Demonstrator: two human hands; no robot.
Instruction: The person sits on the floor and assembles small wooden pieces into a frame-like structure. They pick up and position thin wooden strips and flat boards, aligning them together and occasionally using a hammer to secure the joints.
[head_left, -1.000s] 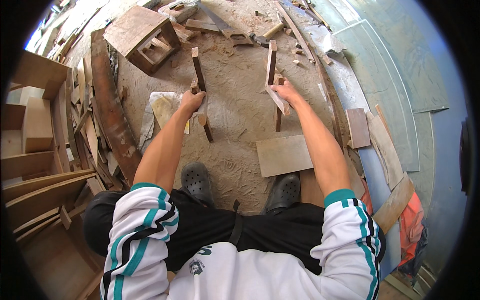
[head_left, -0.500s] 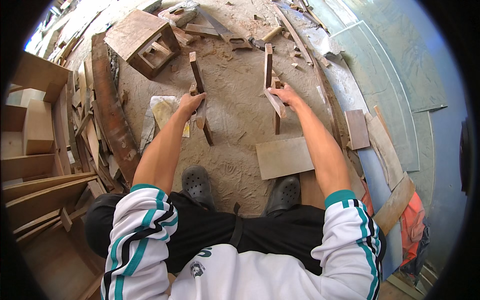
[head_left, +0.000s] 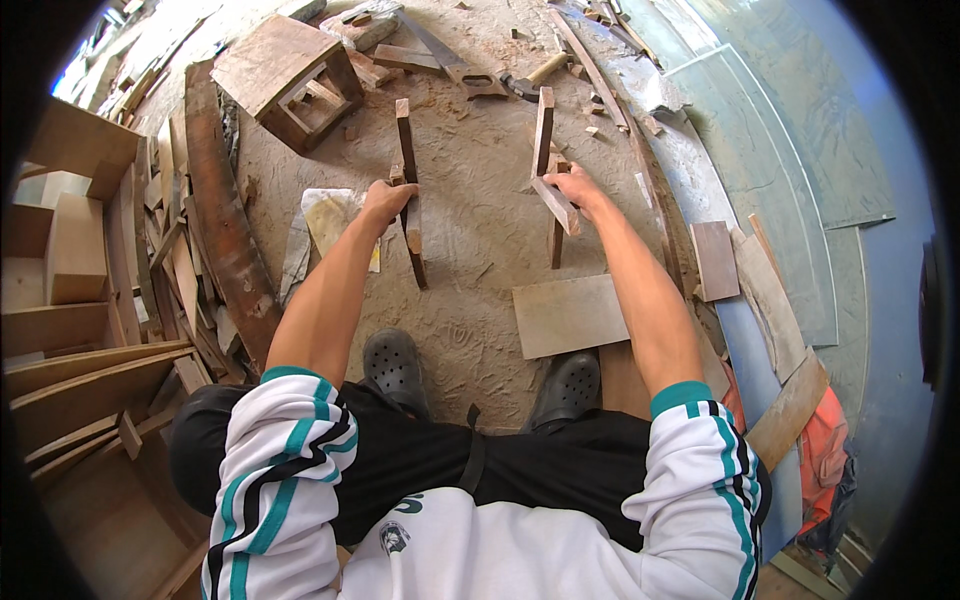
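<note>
My left hand (head_left: 385, 203) is closed around a joined wooden frame (head_left: 407, 140) made of dark, narrow strips with a short crosspiece. In my right hand (head_left: 580, 190) is a similar wooden frame (head_left: 544, 130), gripped at its crosspiece (head_left: 557, 205). The two frames stand apart in front of me, each with one long strip running away from me and toward me. My fingers partly hide the joints. Whether the frames' lower ends touch the floor I cannot tell.
A box-like wooden stool (head_left: 280, 75) lies at the far left. Beyond the frames are a handsaw (head_left: 450, 65) and a hammer (head_left: 540, 72). A flat board (head_left: 568, 315) lies near my right shoe. Scrap wood lines the left; glass sheets (head_left: 750, 150) lie right.
The left frame has shifted slightly right and turned more upright. The right frame has moved a little right, its crosspiece swinging slightly. Both hands keep their hold.
</note>
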